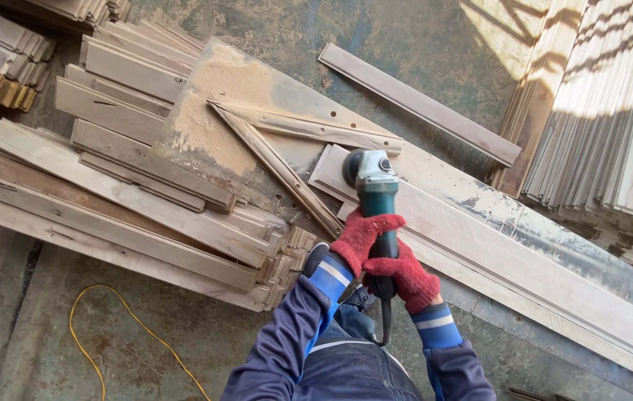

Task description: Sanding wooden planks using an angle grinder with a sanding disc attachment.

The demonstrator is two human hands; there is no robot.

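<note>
I hold a green angle grinder point(374, 193) with both hands in red gloves. My left hand point(360, 237) wraps the body of the tool, and my right hand point(406, 278) grips its rear handle just below. The grinder's disc end rests on a long pale wooden board point(524, 260) lying on a workbench. Two thin wooden strips point(287, 174) form a V-shaped stop just left of the grinder. A pile of sawdust point(216, 111) covers the bench's far left end.
A stack of wooden planks point(123, 200) lies left of the bench. More pale boards point(614, 126) lean at the right. One long strip point(420, 104) lies on the concrete floor beyond the bench. A yellow cable point(101, 334) curls on the floor at lower left.
</note>
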